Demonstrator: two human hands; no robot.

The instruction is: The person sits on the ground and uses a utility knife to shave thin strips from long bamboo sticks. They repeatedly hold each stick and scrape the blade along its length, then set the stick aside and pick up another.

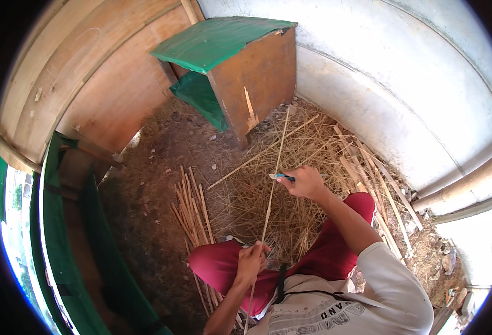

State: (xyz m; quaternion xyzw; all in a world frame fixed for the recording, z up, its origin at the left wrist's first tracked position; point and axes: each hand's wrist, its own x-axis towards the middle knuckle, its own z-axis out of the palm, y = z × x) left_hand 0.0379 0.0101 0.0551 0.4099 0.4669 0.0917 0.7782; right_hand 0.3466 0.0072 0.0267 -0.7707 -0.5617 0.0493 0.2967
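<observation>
A long, thin bamboo strip [268, 207] runs from my lap up and away over a heap of shavings. My left hand [250, 262] is closed around its nearer part, above my left thigh. Farther along, my right hand [306, 183] grips a small knife with a teal handle [288, 178]. The knife's short, pale blade [273, 176] lies at the strip, pointing left; whether it cuts into the strip I cannot tell. The strip's near end passes beside my shirt and out at the lower edge.
Thin shavings [307, 139] cover the ground ahead. Bundled sticks [193, 209] lie by my left knee, and split slats [377, 178] lie along the white wall [380, 61] at right. A wooden cabinet with a green cover [263, 78] stands ahead; a green-lined bench [78, 223] is at left.
</observation>
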